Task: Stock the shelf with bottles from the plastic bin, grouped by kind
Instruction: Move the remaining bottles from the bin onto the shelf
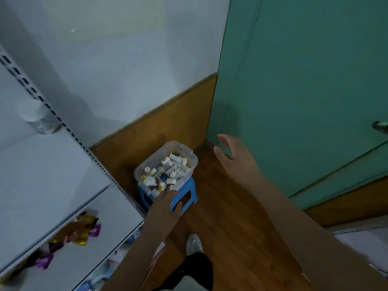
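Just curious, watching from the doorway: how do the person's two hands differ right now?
The left hand is low, reaching to the near edge of the plastic bin of bottles and the blue stool under it; the right hand hovers higher, beside the green door, touching nothing. The right hand's fingers are spread and relaxed; the left hand's are mostly hidden. Both are bare.

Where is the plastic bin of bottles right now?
In the head view, the plastic bin sits centre frame on a blue stool, right of the shelf, near the left hand.
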